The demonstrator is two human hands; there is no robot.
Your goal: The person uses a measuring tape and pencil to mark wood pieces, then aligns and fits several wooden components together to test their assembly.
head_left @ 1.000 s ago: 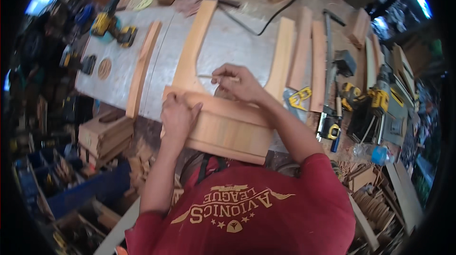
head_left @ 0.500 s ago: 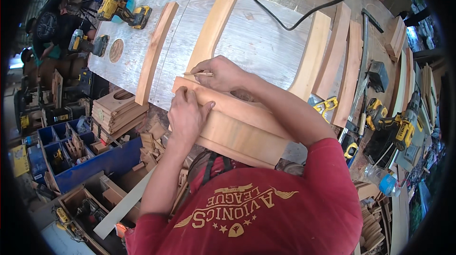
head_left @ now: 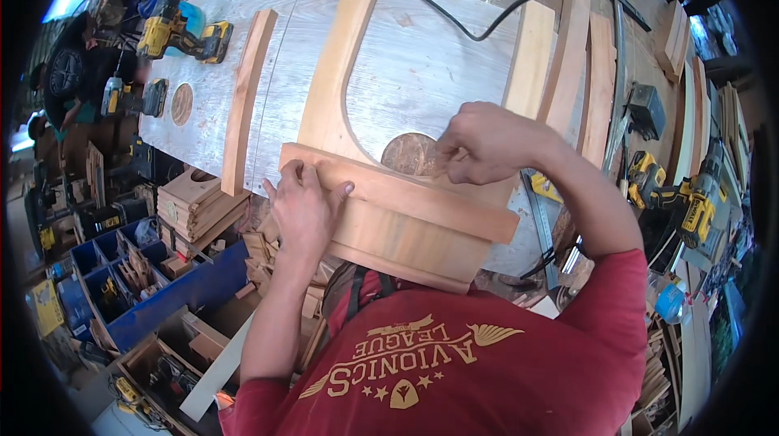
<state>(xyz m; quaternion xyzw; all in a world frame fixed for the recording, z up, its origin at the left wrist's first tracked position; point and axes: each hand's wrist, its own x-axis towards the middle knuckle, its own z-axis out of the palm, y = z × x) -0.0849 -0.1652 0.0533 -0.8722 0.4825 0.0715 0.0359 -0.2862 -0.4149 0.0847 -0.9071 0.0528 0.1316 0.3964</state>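
A straight wooden bar (head_left: 398, 192) lies across a pale U-shaped wooden frame (head_left: 334, 87), just beyond the frame's broad near panel (head_left: 406, 243). My left hand (head_left: 302, 213) grips the bar close to its left end, fingers over the top and thumb along the near side. Over the bar's right half is my right hand (head_left: 491, 144), its fingers curled in a pinch round a slim pencil (head_left: 440, 174) that is mostly hidden. The pencil's tip points down near the bar's far edge.
A grey-white board (head_left: 430, 54) lies under the frame. A loose wood strip (head_left: 250, 99) and a yellow-black cordless drill (head_left: 182, 34) are to the left. A black cable (head_left: 487, 34) crosses the far side. Wood strips (head_left: 565, 62) and another drill (head_left: 698, 200) stand right.
My right hand has moved right along the bar with the pencil, from its left end to its right half. My left hand stays on the bar. The whole view has shifted slightly.
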